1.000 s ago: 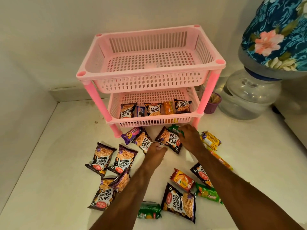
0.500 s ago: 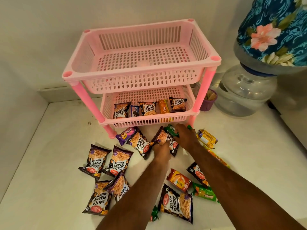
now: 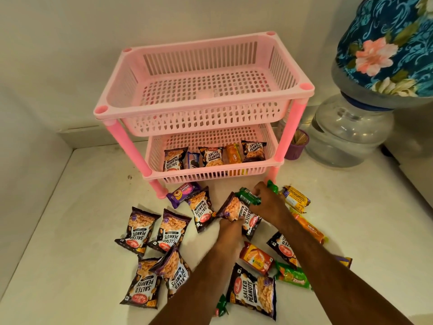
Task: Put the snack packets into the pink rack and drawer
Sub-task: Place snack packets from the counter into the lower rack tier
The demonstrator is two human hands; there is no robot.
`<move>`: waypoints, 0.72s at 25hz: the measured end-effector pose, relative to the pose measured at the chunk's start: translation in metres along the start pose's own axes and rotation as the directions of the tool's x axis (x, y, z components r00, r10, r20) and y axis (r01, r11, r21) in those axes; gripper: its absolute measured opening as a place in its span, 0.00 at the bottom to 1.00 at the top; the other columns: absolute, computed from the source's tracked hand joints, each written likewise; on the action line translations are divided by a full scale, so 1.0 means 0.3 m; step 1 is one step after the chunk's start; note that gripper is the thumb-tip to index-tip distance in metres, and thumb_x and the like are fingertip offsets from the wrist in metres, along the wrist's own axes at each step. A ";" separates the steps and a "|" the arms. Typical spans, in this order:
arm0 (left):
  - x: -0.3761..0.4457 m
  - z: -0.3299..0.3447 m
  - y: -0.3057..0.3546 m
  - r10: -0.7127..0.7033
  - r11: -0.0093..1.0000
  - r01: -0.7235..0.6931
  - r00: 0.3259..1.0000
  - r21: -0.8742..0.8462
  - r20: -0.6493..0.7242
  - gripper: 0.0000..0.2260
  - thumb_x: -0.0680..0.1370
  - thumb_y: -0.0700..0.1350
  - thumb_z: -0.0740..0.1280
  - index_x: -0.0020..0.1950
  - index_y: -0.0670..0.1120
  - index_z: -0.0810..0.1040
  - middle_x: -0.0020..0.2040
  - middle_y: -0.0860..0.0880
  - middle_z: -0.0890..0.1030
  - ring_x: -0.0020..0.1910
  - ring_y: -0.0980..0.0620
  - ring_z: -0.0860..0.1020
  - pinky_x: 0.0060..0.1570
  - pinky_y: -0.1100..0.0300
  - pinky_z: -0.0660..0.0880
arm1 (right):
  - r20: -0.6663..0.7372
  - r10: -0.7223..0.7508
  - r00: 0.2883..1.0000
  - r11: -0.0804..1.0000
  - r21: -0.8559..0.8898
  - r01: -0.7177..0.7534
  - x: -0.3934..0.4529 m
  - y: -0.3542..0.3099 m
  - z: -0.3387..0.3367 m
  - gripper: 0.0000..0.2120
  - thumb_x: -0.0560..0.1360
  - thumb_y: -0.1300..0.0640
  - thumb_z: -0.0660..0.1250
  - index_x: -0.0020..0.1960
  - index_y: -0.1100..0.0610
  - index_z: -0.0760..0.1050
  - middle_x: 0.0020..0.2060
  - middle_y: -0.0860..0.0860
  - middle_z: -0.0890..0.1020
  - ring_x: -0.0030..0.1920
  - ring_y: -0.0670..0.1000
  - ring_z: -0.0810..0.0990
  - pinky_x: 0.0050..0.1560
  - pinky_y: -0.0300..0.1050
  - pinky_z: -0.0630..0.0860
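dark salted-peanut packet [image 3: 234, 208], left hand [image 3: 230, 231] gripping

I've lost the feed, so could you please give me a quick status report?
Left hand gripping salted peanuts packet. Right hand closed on green packet. Five packets in lower basket; top basket empty.

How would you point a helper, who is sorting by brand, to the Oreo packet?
Start at the pink rack against the wall and look into its lower basket, where five packets stand in a row. The Oreo packet is second from the left, between two salted peanut bags; it is the only blue one, narrower than its neighbours.
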State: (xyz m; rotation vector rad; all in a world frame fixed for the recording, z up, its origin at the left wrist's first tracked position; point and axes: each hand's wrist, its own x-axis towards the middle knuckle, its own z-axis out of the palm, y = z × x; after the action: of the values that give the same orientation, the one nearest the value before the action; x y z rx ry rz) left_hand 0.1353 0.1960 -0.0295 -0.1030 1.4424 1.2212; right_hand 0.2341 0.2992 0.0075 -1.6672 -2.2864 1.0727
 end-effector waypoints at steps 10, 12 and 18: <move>-0.174 -0.116 0.308 0.397 0.905 -0.401 0.916 0.143 0.057 0.15 0.80 0.42 0.69 0.65 0.54 0.73 0.57 0.53 0.85 0.54 0.52 0.85 0.50 0.54 0.84 | -0.036 -0.091 0.995 0.987 0.132 0.095 -0.045 -0.148 -0.176 0.19 0.68 0.53 0.77 0.50 0.47 0.68 0.47 0.40 0.80 0.52 0.48 0.79 0.56 0.48 0.70; -0.163 -0.138 0.423 0.501 0.848 -0.500 0.864 0.177 0.041 0.14 0.80 0.43 0.69 0.65 0.51 0.74 0.56 0.54 0.85 0.52 0.56 0.85 0.43 0.63 0.82 | -0.076 -0.087 0.993 0.988 0.118 0.096 -0.047 -0.187 -0.182 0.19 0.68 0.51 0.76 0.51 0.47 0.68 0.49 0.41 0.81 0.52 0.49 0.78 0.59 0.50 0.68; -0.013 -0.139 0.772 0.648 0.702 -0.580 0.761 0.413 -0.034 0.17 0.80 0.47 0.69 0.68 0.47 0.76 0.61 0.52 0.83 0.54 0.54 0.82 0.45 0.65 0.77 | -0.108 -0.111 0.988 0.979 0.161 0.127 -0.059 -0.243 -0.155 0.19 0.69 0.51 0.77 0.52 0.47 0.68 0.49 0.44 0.80 0.47 0.46 0.81 0.54 0.51 0.78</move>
State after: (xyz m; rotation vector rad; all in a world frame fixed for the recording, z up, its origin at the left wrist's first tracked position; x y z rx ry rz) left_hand -0.0461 0.2684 0.1018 0.6121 1.9371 1.4571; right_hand 0.2056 0.2951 0.0911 -1.4669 -2.1397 1.0961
